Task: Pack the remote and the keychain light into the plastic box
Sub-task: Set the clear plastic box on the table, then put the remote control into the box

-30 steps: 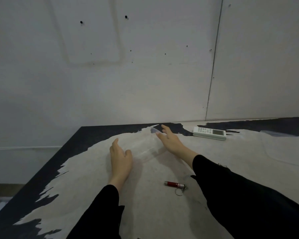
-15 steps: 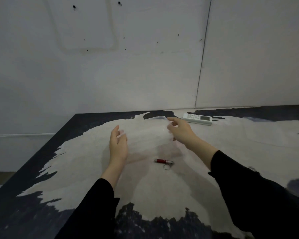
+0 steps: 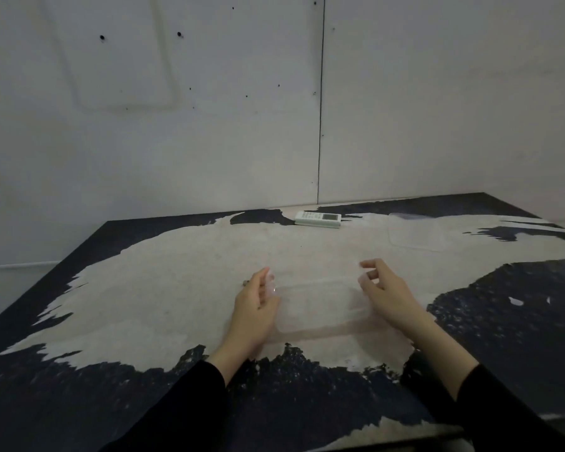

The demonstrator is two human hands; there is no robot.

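Observation:
The clear plastic box (image 3: pixel 320 308) lies flat on the table near the front edge, open side up, between my hands. My left hand (image 3: pixel 256 305) grips its left end, with the rim between the fingers. At the box's right end my right hand (image 3: pixel 385 291) hovers with thumb and fingers apart. The white remote (image 3: pixel 318 219) lies at the far edge by the wall. Of the keychain light (image 3: pixel 245 282) only a small tip shows, just left of my left hand.
A clear lid (image 3: pixel 418 231) lies flat at the back right, right of the remote. The table (image 3: pixel 144 288) is dark with a large worn pale patch and stands against a white wall. Its left edge runs diagonally.
Both hands brought the plastic box from the far middle of the table toward me and down onto the surface. The right hand's fingers have loosened. The keychain light is now mostly hidden behind the left hand.

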